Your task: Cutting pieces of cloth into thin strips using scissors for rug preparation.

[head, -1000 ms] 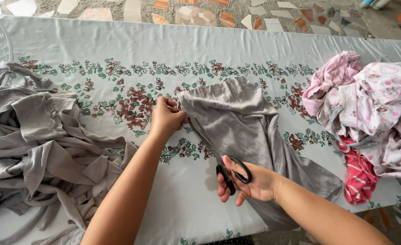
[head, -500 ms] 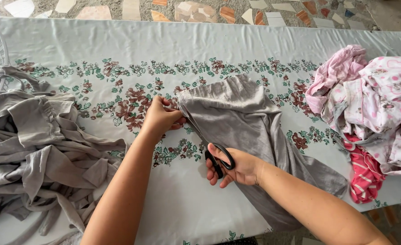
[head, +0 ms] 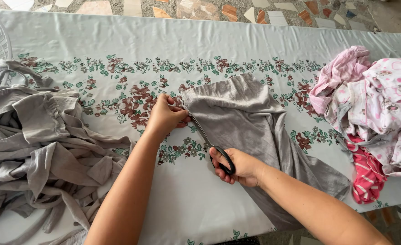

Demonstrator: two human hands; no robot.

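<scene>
A grey piece of cloth [head: 248, 122] lies spread on the table's middle. My left hand [head: 164, 115] pinches its near-left corner and holds it flat. My right hand [head: 237, 165] grips black-handled scissors [head: 212, 144]; their blades run up along the cloth's left edge toward my left fingers. The blade tips are hard to make out against the fabric.
A pale blue floral tablecloth [head: 132, 50] covers the table. A heap of grey cloth strips [head: 32, 145] sits at the left. Pink and white patterned garments [head: 373, 104] pile up at the right. Mosaic floor [head: 237, 11] shows beyond the far edge.
My right hand has slid the scissors forward along the grey cloth's left edge, toward my left hand. My left hand has stayed on the corner.
</scene>
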